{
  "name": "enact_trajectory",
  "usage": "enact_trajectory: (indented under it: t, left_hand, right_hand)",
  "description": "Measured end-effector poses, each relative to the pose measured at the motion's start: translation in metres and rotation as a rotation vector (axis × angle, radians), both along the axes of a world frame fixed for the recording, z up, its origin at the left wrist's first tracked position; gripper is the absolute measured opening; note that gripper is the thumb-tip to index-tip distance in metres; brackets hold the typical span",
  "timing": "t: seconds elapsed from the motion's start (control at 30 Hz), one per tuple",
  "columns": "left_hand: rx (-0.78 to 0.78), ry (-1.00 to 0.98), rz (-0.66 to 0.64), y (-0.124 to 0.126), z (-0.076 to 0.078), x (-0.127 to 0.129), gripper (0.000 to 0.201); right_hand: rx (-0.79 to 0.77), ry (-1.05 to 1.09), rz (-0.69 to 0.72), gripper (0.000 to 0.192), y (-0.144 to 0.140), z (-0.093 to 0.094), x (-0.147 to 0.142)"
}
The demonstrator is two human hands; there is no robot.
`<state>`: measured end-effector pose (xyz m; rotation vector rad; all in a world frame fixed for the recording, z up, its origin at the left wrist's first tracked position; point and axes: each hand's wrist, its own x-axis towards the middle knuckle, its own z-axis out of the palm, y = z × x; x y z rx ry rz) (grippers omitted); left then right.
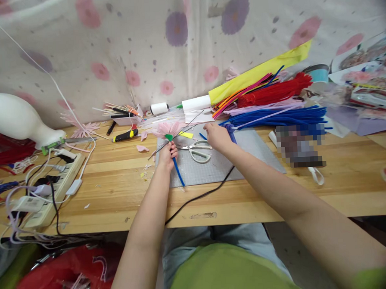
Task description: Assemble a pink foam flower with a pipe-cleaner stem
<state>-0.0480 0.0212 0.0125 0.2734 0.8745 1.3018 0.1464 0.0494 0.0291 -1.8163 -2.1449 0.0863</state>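
Note:
My left hand [168, 154] is closed around the stem of a pink flower [167, 130] with a green centre piece [169, 137]. Below the fist sticks out the blue fuzzy stem [178, 171]. A thin dark wire [192, 122] crosses at the flower. My right hand [217, 136] is over the grey cutting mat [252, 158], fingers curled in; what they hold, if anything, is hidden. Close behind that hand shows a blue-purple tool [232, 134], partly covered. Between my hands lie scissors with pale handles [200, 155], and a short blue piece [203, 136] is beside them.
Blue pipe cleaners [275, 118] and red ones [274, 92] are piled at the back right. A yellow-and-black cutter [125, 135] lies left of the flower. A black cord [202, 197] crosses the front. At left are a power strip [50, 195] and a white foam head [13, 119].

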Motion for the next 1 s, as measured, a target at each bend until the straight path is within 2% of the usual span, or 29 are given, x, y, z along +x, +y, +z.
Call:
enact_trajectory:
  t: [0.17,0.3,0.37,0.5,0.57,0.63,0.83,0.93,1.0]
  left_hand:
    - [0.050,-0.178,-0.056,-0.001,-0.010,-0.007,0.026]
    - [0.089,-0.224,-0.039,-0.003,-0.015,-0.017,0.028]
    - [0.099,-0.213,-0.024,-0.004,-0.015,-0.020,0.027]
    - [0.105,-0.200,-0.001,-0.007,-0.012,-0.022,0.026]
    - [0.110,-0.216,0.008,-0.007,-0.011,-0.022,0.027]
    - [0.118,-0.244,0.012,-0.008,-0.010,-0.021,0.027]
    - [0.147,-0.263,0.027,-0.008,-0.011,-0.020,0.028]
    - [0.145,-0.174,0.073,-0.007,-0.013,-0.018,0.025]
    - [0.149,-0.099,0.116,-0.004,-0.015,-0.018,0.022]
  right_hand:
    - [-0.112,-0.154,-0.038,0.037,0.005,0.006,-0.004]
    - [0.087,-0.260,-0.013,0.037,0.012,0.012,-0.001]
    - [0.116,-0.331,-0.031,0.037,0.021,0.013,0.004]
    - [-0.043,-0.391,-0.142,0.034,0.040,0.017,0.012]
    - [-0.059,-0.382,-0.149,0.032,0.043,0.020,0.010]
    - [0.019,-0.371,-0.067,0.030,0.043,0.021,0.006]
    - [0.335,-0.310,0.405,0.030,0.030,0.018,-0.022]
    - [0.406,-0.243,0.641,0.033,0.016,0.016,-0.044]
    - [0.361,-0.185,0.711,0.034,0.004,0.016,-0.061]
